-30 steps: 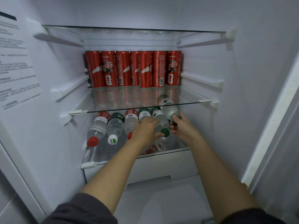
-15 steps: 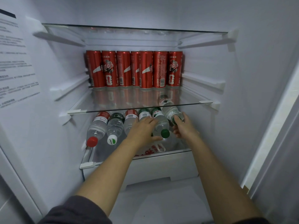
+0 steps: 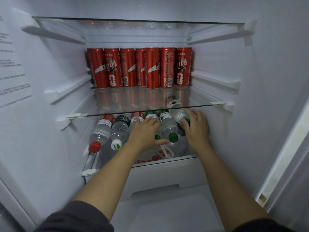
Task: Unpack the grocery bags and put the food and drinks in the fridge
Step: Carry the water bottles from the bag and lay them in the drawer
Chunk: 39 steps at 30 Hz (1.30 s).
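Facing into an open white fridge point(image 3: 267, 81), passing on its left inner wall a white sheet of printed text point(image 3: 13, 77). Looking past a row of tall red cola cans point(image 3: 139, 67) standing upright at the back of the middle clear glass shelf point(image 3: 117, 104). Reaching both bare arms in below that shelf, onto a row of clear plastic water bottles point(image 3: 137, 117) lying on their sides on the lower glass shelf point(image 3: 184, 158), caps facing outward. Touching neither the red-capped bottle point(image 3: 100, 131) nor the white-and-green-capped bottle point(image 3: 119, 129) at the left of the row. Laying the left hand point(image 3: 145, 131) flat and wide across the next two bottles, thumb stretching towards the green-capped bottle point(image 3: 168, 126) just beside it. Resting the right hand point(image 3: 195, 126), fingers spread and loose, over the neck end of the rightmost bottle point(image 3: 178, 114), gripping nothing. Glimpsing through the lower glass a white bag with red print point(image 3: 155, 156), above the white drawer front point(image 3: 167, 176).
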Each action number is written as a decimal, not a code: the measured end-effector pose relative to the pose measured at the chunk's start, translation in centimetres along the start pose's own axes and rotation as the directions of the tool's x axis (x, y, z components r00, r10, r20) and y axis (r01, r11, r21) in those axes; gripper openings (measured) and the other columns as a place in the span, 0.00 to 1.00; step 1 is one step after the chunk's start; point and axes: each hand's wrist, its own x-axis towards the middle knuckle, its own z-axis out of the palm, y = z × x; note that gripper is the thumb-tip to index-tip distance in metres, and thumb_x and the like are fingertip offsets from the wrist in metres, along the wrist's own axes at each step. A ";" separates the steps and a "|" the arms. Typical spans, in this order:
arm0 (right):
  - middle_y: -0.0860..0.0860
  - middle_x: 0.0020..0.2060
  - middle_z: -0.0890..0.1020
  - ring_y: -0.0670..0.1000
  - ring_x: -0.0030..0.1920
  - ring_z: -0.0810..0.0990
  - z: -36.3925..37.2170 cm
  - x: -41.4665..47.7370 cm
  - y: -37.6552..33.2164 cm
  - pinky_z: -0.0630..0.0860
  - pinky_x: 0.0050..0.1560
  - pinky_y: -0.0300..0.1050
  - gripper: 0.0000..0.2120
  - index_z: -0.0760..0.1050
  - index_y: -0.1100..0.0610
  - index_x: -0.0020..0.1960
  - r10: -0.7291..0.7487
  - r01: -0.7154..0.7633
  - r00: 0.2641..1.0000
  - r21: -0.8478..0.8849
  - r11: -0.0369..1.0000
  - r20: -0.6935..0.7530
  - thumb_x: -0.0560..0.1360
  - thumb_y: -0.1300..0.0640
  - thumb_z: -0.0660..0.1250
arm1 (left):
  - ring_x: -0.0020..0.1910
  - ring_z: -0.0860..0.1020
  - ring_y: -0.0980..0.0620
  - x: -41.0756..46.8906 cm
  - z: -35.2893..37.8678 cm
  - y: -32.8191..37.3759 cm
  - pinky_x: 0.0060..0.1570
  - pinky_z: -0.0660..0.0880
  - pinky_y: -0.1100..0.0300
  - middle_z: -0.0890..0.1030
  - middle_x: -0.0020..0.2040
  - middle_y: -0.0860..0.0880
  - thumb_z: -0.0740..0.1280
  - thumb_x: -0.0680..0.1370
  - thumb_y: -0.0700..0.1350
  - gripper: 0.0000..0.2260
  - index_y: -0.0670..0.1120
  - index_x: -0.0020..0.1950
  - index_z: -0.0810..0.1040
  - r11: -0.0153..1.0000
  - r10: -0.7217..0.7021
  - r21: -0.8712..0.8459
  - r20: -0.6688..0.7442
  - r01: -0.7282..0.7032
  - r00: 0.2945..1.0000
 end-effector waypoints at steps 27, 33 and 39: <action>0.57 0.75 0.65 0.58 0.73 0.64 -2.7 -4.2 -1.1 0.65 0.71 0.58 0.26 0.60 0.51 0.77 0.095 -0.099 0.989 0.025 0.995 0.109 0.81 0.48 0.60 | 0.77 0.55 0.48 -1.9 0.0 2.5 0.72 0.51 0.35 0.61 0.77 0.49 0.61 0.74 0.67 0.36 0.49 0.76 0.61 0.980 -0.150 -0.143 -0.078 0.138 0.986; 0.55 0.75 0.63 0.57 0.75 0.62 -4.8 -13.0 -1.5 0.64 0.71 0.59 0.29 0.58 0.53 0.78 0.097 -0.085 0.984 -0.084 0.993 0.149 0.80 0.42 0.50 | 0.76 0.60 0.44 -6.8 0.7 5.9 0.70 0.49 0.30 0.66 0.74 0.45 0.66 0.74 0.62 0.31 0.47 0.72 0.67 0.976 -0.151 -0.182 -0.162 0.121 0.975; 0.55 0.77 0.59 0.56 0.77 0.57 -7.3 -19.8 -1.9 0.58 0.75 0.57 0.30 0.52 0.48 0.79 0.221 -0.200 0.951 -0.117 0.973 0.217 0.80 0.39 0.48 | 0.75 0.64 0.42 -12.1 0.8 10.5 0.71 0.51 0.32 0.68 0.74 0.42 0.68 0.74 0.58 0.30 0.44 0.71 0.70 0.967 -0.089 -0.251 -0.168 0.045 0.982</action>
